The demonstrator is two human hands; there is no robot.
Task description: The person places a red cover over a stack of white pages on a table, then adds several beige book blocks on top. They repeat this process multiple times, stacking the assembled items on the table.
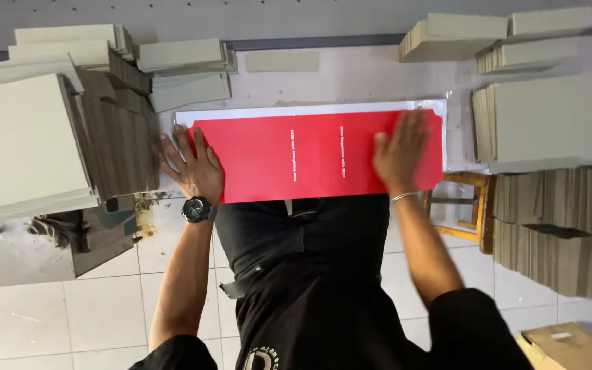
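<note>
At the far left we logged tall stacks of grey boards point(22, 144), their edges stepped like shingles, with smaller grey stacks point(183, 58) behind them along the wall. Beside these stacks our left hand point(193, 168) lay flat on the left end of a red sheet point(275, 164), fingers spread open and pressing down, gripping nothing; a black wristwatch point(196, 209) sat on that wrist. We recorded the red sheet lying lengthwise across the worktable point(364, 75), directly in front of our body, resting on a larger white sheet point(310, 109) whose border showed along the top and at both ends. Two short lines of white print ran across the middle of the red sheet. Toward its right end our right hand point(399, 154) rested palm down, fingers extended and open, somewhat blurred; a thin silver bracelet point(404, 197) circled that wrist. Under the table's right edge we noted a wooden stool point(471, 205). At the right, further grey board piles point(543, 120) stood on the table and lower down, well apart from the hands. At the lower right corner lay a brown cardboard carton point(563, 342) on the tiled floor point(56, 322).
</note>
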